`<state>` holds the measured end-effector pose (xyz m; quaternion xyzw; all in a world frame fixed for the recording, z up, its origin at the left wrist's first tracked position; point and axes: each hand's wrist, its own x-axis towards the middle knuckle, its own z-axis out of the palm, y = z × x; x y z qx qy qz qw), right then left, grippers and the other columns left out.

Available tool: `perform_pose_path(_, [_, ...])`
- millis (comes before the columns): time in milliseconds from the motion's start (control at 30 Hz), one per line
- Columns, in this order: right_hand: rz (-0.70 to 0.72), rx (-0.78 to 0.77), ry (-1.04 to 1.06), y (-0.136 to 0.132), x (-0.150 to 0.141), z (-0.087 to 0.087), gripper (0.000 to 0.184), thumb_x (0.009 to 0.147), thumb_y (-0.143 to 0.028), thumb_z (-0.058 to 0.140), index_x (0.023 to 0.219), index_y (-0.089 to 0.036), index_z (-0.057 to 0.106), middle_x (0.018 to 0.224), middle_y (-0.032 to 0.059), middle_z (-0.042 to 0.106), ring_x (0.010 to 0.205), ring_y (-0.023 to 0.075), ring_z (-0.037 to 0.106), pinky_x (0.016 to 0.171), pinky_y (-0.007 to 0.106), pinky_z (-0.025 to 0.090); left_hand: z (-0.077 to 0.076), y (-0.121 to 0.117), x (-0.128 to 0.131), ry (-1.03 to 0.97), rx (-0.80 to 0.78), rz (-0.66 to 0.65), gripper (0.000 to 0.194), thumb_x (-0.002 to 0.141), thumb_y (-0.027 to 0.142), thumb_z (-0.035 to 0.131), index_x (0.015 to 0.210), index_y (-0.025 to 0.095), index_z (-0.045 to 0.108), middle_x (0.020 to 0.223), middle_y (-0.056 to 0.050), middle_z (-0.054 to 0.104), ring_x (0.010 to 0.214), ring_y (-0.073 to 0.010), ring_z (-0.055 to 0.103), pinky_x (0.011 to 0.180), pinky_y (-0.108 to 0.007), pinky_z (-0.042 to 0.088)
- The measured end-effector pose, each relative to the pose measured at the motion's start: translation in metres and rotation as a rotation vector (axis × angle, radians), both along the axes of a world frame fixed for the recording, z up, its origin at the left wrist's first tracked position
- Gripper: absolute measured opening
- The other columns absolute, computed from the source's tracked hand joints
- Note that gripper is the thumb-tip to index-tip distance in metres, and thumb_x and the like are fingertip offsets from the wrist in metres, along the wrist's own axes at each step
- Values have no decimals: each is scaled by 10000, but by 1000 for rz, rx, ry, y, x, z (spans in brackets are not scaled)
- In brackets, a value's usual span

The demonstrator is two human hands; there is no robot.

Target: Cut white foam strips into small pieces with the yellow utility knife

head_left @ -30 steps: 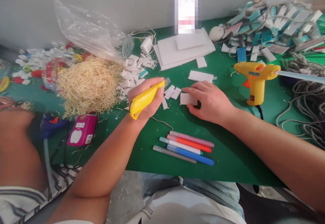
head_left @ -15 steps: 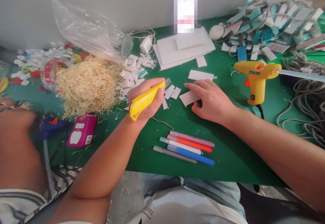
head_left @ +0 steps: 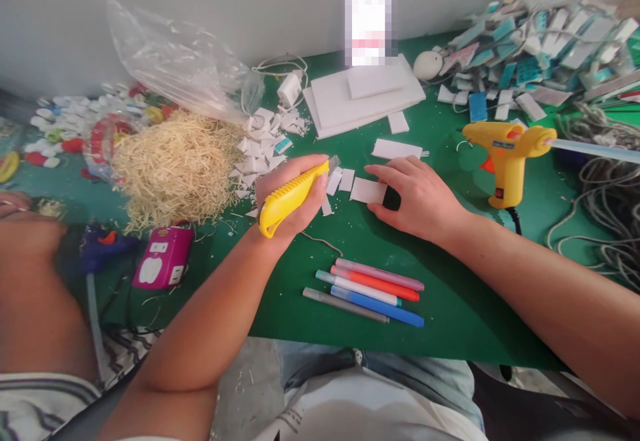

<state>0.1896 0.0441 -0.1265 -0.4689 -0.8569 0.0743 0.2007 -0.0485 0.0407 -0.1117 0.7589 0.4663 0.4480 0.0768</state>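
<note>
My left hand (head_left: 300,191) is wrapped round a yellow utility knife (head_left: 293,201), its blade pointing away and to the right, near small cut white strips (head_left: 346,179). My right hand (head_left: 417,194) rests on the table with thumb and forefinger along the two long edges of a short, flat white foam board piece (head_left: 366,191). Just beyond these fingers lies another white strip (head_left: 397,149). Several marker pens (head_left: 375,294) lie side by side nearer to me.
A yellow glue gun (head_left: 507,161) stands at right, before grey cord (head_left: 600,194). White boards (head_left: 365,111) lie at the back. At left are wood shavings (head_left: 175,167), white scraps (head_left: 257,151), a magenta power adapter (head_left: 163,257) and another person's arm (head_left: 35,281).
The white piece under my right hand has turned straighter and shifted slightly left, with thumb and forefinger now wider apart. My left hand and the knife have edged slightly right.
</note>
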Motion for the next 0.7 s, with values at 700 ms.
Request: perform_pose_path(700, [-116, 62, -192, -11, -4, 9, 295, 864, -344, 612, 1019, -114, 713, 1033, 184, 686, 970, 330, 601, 809, 437, 496, 1, -7, 6, 93, 78, -65, 218, 941, 298, 631, 1081, 186, 754, 993, -35, 816, 794, -144, 774, 802, -199, 625])
